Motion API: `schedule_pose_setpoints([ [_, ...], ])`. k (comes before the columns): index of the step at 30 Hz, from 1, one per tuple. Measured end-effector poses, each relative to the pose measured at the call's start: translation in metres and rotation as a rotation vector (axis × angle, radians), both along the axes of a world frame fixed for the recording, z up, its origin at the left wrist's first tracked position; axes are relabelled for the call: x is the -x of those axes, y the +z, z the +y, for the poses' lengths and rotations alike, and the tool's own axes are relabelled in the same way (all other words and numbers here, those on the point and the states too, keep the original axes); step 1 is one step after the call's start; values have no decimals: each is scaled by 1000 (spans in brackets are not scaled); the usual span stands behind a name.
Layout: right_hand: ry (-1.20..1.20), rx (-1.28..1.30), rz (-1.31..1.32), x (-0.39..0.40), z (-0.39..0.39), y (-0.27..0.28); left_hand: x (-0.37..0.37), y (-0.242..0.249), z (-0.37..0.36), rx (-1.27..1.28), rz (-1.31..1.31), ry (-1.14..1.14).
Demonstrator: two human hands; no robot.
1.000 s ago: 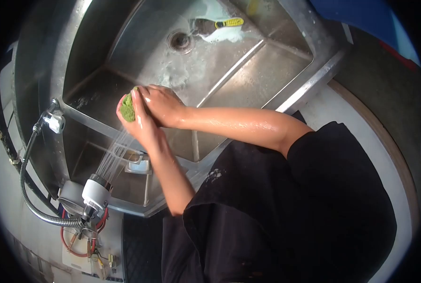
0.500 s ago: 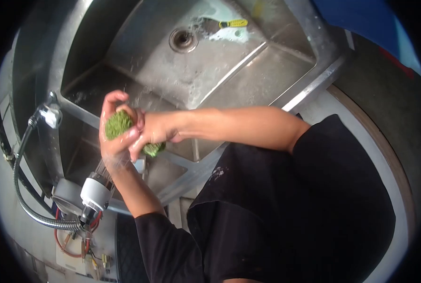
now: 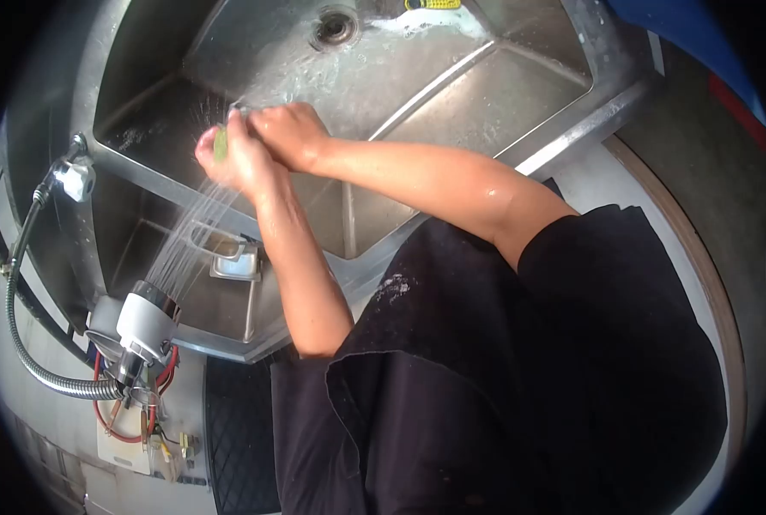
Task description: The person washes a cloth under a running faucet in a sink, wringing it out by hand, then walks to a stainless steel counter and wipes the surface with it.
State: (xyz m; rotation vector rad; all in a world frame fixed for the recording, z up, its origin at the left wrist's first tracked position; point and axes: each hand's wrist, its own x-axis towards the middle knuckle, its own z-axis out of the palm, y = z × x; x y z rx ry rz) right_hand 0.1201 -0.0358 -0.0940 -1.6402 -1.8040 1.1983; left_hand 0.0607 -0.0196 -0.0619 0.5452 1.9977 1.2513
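While both hands press together over the basin, the spray hits them from below-left.

L hand: left hand (image 3: 241,163) upright, palm facing the right hand; fingers together and clamped on the green scrub pad (image 3: 220,144); wet.
R hand: right hand (image 3: 287,133) laid against the left from the far side; fingers curled shut on the same pad; forearm runs back to the black sleeve (image 3: 572,283).
Pad: only a thin green edge shows betw. the two palms, at the side nearest the spray; rest hidden by the hands; held in the air above the sink, not touching the steel.
Spray: sprayer head (image 3: 147,319) near the sink's near-left corner, on a flex metal hose (image 3: 22,343); water fans up to the hands.
Sink: steel sink (image 3: 451,94); raised divider ridge runs diagonally just right of the hands; drain (image 3: 336,26) well apart, toward the far side; yellow-handled brush (image 3: 432,4) at the top edge, mostly cut off.
Edges: near rim passes under the left forearm; small metal tray (image 3: 233,262) sits by that rim, below the hands.
Open room: bare wet basin floor betw. hands and drain; right compartment past the ridge also bare; left side tight w/ sink wall and hose.
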Motion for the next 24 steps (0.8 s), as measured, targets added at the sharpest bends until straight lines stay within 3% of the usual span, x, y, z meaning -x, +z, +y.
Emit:
schedule_pose_setpoints([
  [1,-53,-125,8,2,-2,-2,-3,5,0,29,-141,179],
  [3,-15,-236,46,2,0,-3,18,6,5,105,-277,216],
  [5,8,-439,-16,8,8,7,35,13,4,-3,-582,-108],
  [6,54,-322,-13,6,14,20,31,33,6,36,-562,-111],
  [7,100,36,72,-4,26,45,50,35,5,97,-651,-213],
  [9,38,354,642,7,39,28,98,31,-6,144,-877,-181],
  [10,-67,816,1087,-4,48,56,100,40,-7,39,-924,-317],
  [11,50,1050,1429,5,51,51,100,45,-3,-70,-971,-456],
  [13,266,1396,1702,10,48,66,93,51,7,-113,-917,-718],
  [15,400,1540,1728,19,42,71,103,62,8,-123,-1005,-657],
  [16,206,1544,1702,32,33,73,114,61,23,-219,-1053,-756],
  [17,208,1549,1700,41,32,70,124,69,21,-106,-871,-701],
  [19,118,1300,1540,49,34,76,110,92,31,-59,-763,-728],
  [20,80,1056,1265,51,32,85,109,95,30,-49,-765,-720],
  [21,81,1065,1263,50,31,84,109,95,29,22,-661,-732],
  [23,228,764,865,52,28,79,106,98,25,105,-553,-736],
  [24,222,473,642,69,23,61,101,95,25,119,-313,-737],
])
